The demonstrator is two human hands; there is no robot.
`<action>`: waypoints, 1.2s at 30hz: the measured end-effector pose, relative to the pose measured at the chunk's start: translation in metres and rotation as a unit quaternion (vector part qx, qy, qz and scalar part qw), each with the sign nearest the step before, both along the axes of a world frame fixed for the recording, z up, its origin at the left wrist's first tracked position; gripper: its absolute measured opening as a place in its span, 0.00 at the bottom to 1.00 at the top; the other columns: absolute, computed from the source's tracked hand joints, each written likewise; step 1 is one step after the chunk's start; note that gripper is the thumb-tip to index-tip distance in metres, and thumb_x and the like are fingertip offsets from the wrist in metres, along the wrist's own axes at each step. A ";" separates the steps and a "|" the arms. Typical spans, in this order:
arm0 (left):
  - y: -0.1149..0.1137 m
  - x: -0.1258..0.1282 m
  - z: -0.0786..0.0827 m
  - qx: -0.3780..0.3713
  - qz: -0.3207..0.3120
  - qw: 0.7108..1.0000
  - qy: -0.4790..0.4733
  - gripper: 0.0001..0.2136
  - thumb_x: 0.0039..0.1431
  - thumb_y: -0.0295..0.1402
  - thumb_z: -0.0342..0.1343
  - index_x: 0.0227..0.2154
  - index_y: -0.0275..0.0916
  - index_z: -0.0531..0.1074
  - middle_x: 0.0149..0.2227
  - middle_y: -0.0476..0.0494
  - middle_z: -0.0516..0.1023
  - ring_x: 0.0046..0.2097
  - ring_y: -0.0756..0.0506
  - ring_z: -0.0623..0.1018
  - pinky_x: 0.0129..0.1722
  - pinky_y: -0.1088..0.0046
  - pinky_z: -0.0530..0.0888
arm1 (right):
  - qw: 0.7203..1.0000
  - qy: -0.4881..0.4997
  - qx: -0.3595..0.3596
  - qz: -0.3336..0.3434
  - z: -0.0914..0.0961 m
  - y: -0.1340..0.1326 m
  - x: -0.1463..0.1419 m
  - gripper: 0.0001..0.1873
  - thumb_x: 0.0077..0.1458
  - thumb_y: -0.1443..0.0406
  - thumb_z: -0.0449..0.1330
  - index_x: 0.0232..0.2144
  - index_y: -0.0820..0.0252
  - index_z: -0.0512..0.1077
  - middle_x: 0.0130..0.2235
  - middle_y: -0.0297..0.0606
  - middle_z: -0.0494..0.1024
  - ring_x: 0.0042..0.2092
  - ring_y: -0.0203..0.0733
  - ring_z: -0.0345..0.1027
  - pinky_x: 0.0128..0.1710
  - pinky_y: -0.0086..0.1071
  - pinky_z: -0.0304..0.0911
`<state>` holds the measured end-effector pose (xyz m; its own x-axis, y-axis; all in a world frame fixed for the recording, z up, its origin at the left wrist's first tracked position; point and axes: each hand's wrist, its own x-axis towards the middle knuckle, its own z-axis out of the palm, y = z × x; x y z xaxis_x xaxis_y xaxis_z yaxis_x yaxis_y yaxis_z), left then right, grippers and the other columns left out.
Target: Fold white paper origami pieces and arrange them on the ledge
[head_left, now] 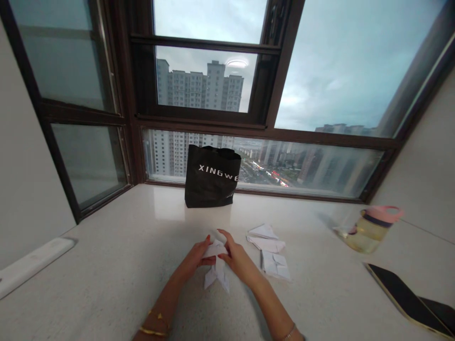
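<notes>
Between my hands is a folded white paper piece (220,269), with two pointed ends spreading toward me. My left hand (199,253) grips its left side, thumb on top and fingers beneath. On the right side, my right hand (232,253) pinches the paper, its index finger stretched out past the far edge. Parts of the paper are hidden by my fingers. Right of my right hand lie several other folded white papers: a pointed one (264,231) at the back, a long flat one (266,244) in the middle, and a squarish one (276,264) nearest me.
A black bag (212,177) with white lettering stands by the window. To the right are a yellowish bottle with a pink lid (371,229) and a dark phone-like slab (401,293) overlapping another. A long white object (37,265) lies at the left on the white counter (117,284).
</notes>
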<state>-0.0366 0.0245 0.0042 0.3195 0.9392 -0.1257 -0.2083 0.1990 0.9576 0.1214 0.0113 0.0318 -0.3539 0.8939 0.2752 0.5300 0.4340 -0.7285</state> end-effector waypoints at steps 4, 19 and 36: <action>-0.003 0.003 0.006 0.057 -0.033 0.996 0.068 0.23 0.39 0.47 0.59 0.35 0.34 0.72 0.30 0.45 0.76 0.33 0.47 0.75 0.36 0.71 0.71 | 0.999 0.007 0.011 -0.036 -0.005 0.000 -0.002 0.37 0.44 0.75 0.53 0.56 0.54 0.47 0.20 0.23 0.61 0.24 0.34 0.62 0.26 0.25 0.55; 0.010 -0.008 0.001 0.050 0.147 0.988 -0.008 0.18 0.45 0.43 0.58 0.34 0.33 0.71 0.31 0.42 0.78 0.34 0.45 0.77 0.36 0.70 0.73 | 0.988 -0.101 -0.065 -0.101 -0.041 -0.008 0.002 0.19 0.25 0.66 0.68 0.25 0.61 0.68 0.33 0.36 0.69 0.38 0.42 0.62 0.35 0.31 0.57; -0.004 0.008 0.012 0.176 0.091 0.980 0.022 0.24 0.41 0.48 0.58 0.38 0.36 0.74 0.54 0.40 0.65 0.56 0.40 0.62 0.58 0.63 0.53 | 0.967 0.240 -0.059 -0.064 -0.034 0.019 0.009 0.17 0.43 0.54 0.54 0.25 0.61 0.72 0.21 0.33 0.71 0.23 0.36 0.61 0.25 0.29 0.56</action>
<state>-0.0287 0.0201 0.0163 0.1440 0.9676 0.2075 -0.1672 -0.1829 0.9688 0.1304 0.0304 -0.0020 -0.0963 0.9572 0.2729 0.1625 0.2857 -0.9445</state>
